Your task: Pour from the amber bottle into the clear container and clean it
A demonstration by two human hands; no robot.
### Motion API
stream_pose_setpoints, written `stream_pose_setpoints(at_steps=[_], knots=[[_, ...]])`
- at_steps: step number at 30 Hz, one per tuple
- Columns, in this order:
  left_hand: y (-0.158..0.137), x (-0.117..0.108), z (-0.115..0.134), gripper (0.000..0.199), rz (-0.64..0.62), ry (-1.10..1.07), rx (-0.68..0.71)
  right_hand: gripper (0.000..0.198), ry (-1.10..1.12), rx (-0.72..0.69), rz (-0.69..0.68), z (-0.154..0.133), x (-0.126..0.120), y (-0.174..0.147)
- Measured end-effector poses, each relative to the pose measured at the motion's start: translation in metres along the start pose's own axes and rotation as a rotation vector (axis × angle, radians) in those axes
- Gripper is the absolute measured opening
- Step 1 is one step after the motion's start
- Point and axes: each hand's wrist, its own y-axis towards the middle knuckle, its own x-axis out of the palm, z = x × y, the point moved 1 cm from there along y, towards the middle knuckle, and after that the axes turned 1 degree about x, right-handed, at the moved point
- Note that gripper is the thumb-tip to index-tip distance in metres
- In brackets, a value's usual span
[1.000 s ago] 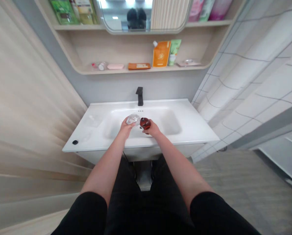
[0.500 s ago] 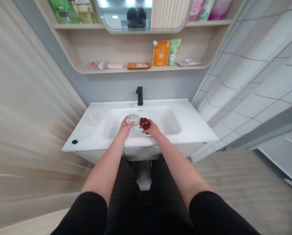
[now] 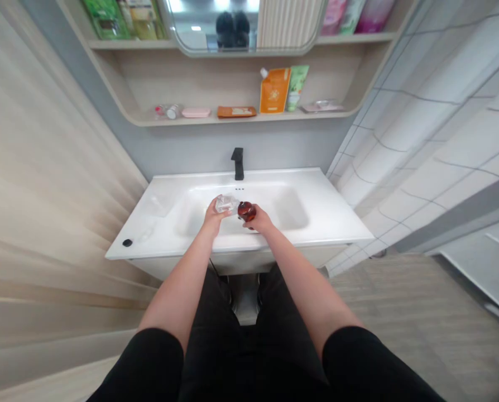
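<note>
The left arm and the right arm stretch forward to the sink, leaning in toward each other. Over the sink, the left hand is curled in a grip. The right hand grips too. The hands are close but not touching. Both wrists are near the sink's front edge.

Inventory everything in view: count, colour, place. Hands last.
basin: 1, white, centre
faucet: 1, black, behind basin
bottle: 1, brown, over basin
clear item: 1, colourless, beside bottle
disc: 1, black, left of basin
shelving: 1, beige, above basin
mirror: 1, silver, top
containers: several, multicoloured, upper shelving
pouch: 1, orange, lower shelving
tube: 1, green, beside pouch
packet: 1, orange, lower shelving
small items: several, pale, lower shelving
curtain: 1, cream, left
tiles: many, white, right
left hand: 1, bare, holding clear item
right hand: 1, bare, holding bottle
</note>
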Motion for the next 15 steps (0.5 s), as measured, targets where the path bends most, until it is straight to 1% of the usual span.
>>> stream_pose_setpoints(at_steps=[6, 11, 15], knots=[[0.005, -0.006, -0.006, 0.098, -0.005, 0.045, 0.033, 0.072, 0.001, -0.016, -0.001, 0.002, 0.001, 0.002], [0.007, -0.009, -0.01, 0.102, 0.038, 0.043, 0.062, 0.072, -0.004, -0.018, 0.002, 0.004, 0.001, 0.002], [0.009, -0.01, -0.012, 0.097, 0.046, 0.047, 0.108, 0.072, -0.003, -0.016, -0.003, 0.003, 0.002, 0.002]])
